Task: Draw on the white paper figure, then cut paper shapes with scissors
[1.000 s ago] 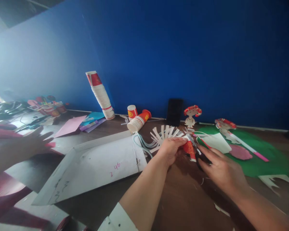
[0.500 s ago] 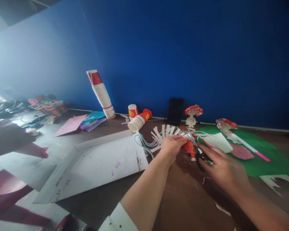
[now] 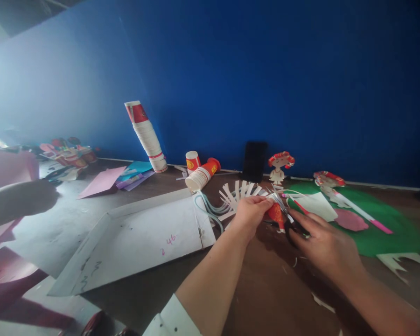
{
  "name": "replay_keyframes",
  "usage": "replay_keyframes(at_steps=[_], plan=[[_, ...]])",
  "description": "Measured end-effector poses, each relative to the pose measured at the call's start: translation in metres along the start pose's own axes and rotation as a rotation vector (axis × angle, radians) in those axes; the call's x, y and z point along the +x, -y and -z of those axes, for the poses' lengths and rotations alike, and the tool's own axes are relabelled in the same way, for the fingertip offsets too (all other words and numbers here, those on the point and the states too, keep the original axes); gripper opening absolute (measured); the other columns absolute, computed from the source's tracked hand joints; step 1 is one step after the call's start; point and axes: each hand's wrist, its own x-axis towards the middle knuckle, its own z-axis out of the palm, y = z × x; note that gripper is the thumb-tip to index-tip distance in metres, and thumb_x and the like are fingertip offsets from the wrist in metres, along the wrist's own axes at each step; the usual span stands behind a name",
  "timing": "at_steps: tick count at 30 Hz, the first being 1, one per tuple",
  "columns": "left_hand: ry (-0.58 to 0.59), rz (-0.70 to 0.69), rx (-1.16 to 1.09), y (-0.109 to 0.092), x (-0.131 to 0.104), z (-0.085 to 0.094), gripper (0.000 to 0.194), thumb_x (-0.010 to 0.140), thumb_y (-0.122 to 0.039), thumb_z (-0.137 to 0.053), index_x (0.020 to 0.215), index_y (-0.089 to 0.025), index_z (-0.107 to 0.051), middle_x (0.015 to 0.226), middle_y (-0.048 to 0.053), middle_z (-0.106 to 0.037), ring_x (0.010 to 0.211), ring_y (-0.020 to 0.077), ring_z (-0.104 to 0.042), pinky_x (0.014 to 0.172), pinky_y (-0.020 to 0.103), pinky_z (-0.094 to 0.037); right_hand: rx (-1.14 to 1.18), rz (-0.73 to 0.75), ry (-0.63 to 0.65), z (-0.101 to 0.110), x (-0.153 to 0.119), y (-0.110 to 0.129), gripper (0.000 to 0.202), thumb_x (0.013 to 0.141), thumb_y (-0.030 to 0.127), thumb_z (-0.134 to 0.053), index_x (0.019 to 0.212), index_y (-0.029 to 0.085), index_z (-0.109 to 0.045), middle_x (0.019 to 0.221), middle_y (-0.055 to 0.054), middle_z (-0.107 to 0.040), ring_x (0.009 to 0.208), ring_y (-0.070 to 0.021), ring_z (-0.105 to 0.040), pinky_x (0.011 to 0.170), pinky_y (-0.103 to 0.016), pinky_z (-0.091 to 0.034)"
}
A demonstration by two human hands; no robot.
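Observation:
My left hand point(image 3: 251, 215) is closed in a pinch on a paper cup cut into white strips point(image 3: 240, 191), which fan out to its left. Part of the cup's red printed side point(image 3: 276, 215) hangs below the fingertips. In my right hand point(image 3: 327, 240) is a pair of scissors point(image 3: 282, 203), fingers wrapped round the dark handles. The blades are spread beside the left fingertips, up against the white paper. Behind stands a small paper figure with red-and-white curls point(image 3: 280, 167); a similar figure point(image 3: 331, 186) leans farther right.
A white box lid point(image 3: 143, 238) lies left of my arm. Behind it are lying cups point(image 3: 203, 176) and a tall leaning cup stack point(image 3: 149, 140). A dark phone point(image 3: 255, 161) rests against the blue wall. Right, a green sheet point(image 3: 388, 224) bears a pink marker point(image 3: 367, 214). A co-worker's arm point(image 3: 19, 200) reaches in left.
The co-worker's arm and pink paper at the far left have shifted. My hands, the scissors and the cut cup stay almost in place.

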Motion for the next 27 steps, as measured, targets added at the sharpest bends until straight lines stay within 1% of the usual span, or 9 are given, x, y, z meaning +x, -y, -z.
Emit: replay_keyframes(at_steps=[3, 7, 11, 15, 18, 23, 27], plan=[[-0.015, -0.006, 0.017, -0.0002, -0.0004, -0.0018, 0.020, 0.088, -0.011, -0.072, 0.068, -0.013, -0.074, 0.060, 0.003, -0.068, 0.057, 0.0123, -0.061, 0.071, 0.027, -0.054, 0.004, -0.016, 0.012, -0.0014, -0.0012, -0.0021, 0.039, 0.099, 0.040, -0.056, 0.129, 0.027, -0.077, 0.116, -0.008, -0.083, 0.089, -0.0290, -0.082, 0.062, -0.033, -0.056], [-0.032, -0.020, 0.024, 0.0007, -0.0008, -0.0018, 0.016, 0.085, -0.013, -0.077, 0.069, -0.013, -0.075, 0.063, 0.003, -0.069, 0.057, 0.0124, -0.061, 0.069, 0.027, -0.052, 0.000, -0.025, 0.027, -0.0018, -0.0013, -0.0034, 0.039, 0.098, 0.039, -0.056, 0.130, 0.029, -0.077, 0.122, -0.008, -0.082, 0.091, -0.0294, -0.082, 0.061, -0.033, -0.057], [-0.033, -0.026, 0.019, 0.0012, -0.0012, -0.0018, 0.013, 0.084, -0.015, -0.079, 0.072, -0.013, -0.077, 0.063, 0.003, -0.068, 0.057, 0.0126, -0.060, 0.069, 0.027, -0.053, 0.005, -0.032, 0.025, -0.0018, -0.0005, -0.0030, 0.039, 0.097, 0.038, -0.059, 0.129, 0.027, -0.078, 0.118, -0.008, -0.083, 0.088, -0.0291, -0.082, 0.060, -0.033, -0.058], [-0.040, -0.024, 0.008, -0.0004, -0.0028, -0.0035, 0.013, 0.087, -0.013, -0.074, 0.073, -0.013, -0.076, 0.061, 0.003, -0.067, 0.056, 0.0130, -0.061, 0.068, 0.028, -0.054, -0.004, -0.039, 0.026, -0.0009, 0.0002, -0.0008, 0.040, 0.097, 0.039, -0.058, 0.130, 0.026, -0.077, 0.123, -0.008, -0.082, 0.092, -0.0290, -0.083, 0.062, -0.033, -0.059], [-0.053, -0.026, 0.019, -0.0009, -0.0037, -0.0044, 0.012, 0.087, -0.014, -0.074, 0.075, -0.012, -0.077, 0.061, 0.003, -0.067, 0.055, 0.0134, -0.062, 0.065, 0.027, -0.054, -0.003, -0.061, 0.024, -0.0011, -0.0002, 0.0009, 0.039, 0.099, 0.039, -0.057, 0.129, 0.026, -0.077, 0.121, -0.007, -0.082, 0.093, -0.0280, -0.083, 0.064, -0.032, -0.060], [-0.067, -0.031, -0.014, 0.0000, -0.0022, -0.0048, 0.011, 0.083, -0.017, -0.081, 0.075, -0.012, -0.075, 0.061, 0.003, -0.068, 0.054, 0.0131, -0.061, 0.063, 0.026, -0.055, 0.007, -0.100, 0.034, -0.0030, -0.0008, 0.0012, 0.038, 0.096, 0.038, -0.059, 0.129, 0.029, -0.078, 0.120, -0.005, -0.083, 0.095, -0.0282, -0.082, 0.065, -0.032, -0.061], [-0.063, -0.032, -0.039, 0.0005, -0.0012, -0.0047, 0.011, 0.083, -0.015, -0.080, 0.074, -0.012, -0.075, 0.063, 0.003, -0.068, 0.056, 0.0134, -0.063, 0.064, 0.027, -0.056, 0.023, -0.094, 0.049, -0.0037, -0.0008, 0.0003, 0.040, 0.096, 0.037, -0.057, 0.129, 0.026, -0.077, 0.117, -0.007, -0.084, 0.094, -0.0300, -0.083, 0.064, -0.034, -0.062]])
